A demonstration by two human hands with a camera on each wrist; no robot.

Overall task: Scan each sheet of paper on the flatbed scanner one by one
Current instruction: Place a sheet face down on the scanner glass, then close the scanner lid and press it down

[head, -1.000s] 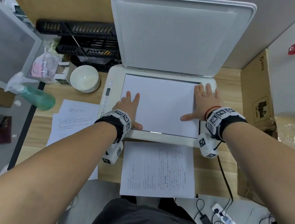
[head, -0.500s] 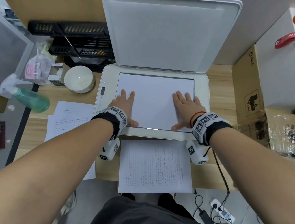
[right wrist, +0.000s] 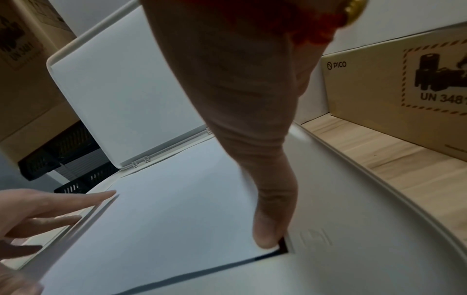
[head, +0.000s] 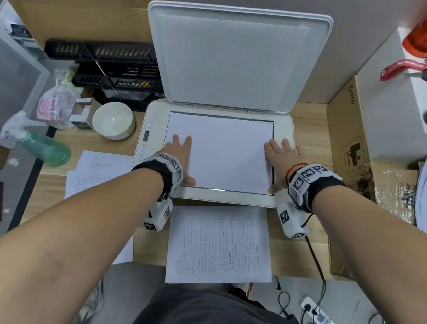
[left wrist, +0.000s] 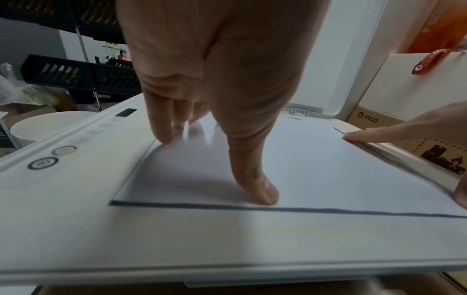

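Right now I have both hands flat on the blank sheet (head: 219, 151) that lies on the glass of the flatbed scanner (head: 276, 202), whose lid (head: 233, 54) stands raised behind it. My left hand (head: 179, 154) has its grip spread wide, fingers straight along the sheet's left edge and thumb pressed down near the front edge. My right hand (head: 279, 160) is likewise spread, holding nothing; its fingers lie across the sheet's right edge and its thumb (right wrist: 267, 229) pushes at the front right corner, beside the dark strip of glass. On the worktop (head: 293, 233) just in front of the scanner lies a printed sheet (head: 220, 245), hanging partly over the edge. More printed pages (head: 95, 172) lie to the left, partly under my left forearm. A white bowl (head: 113, 123) stands left of the scanner, near a green spray bottle (head: 41, 147).
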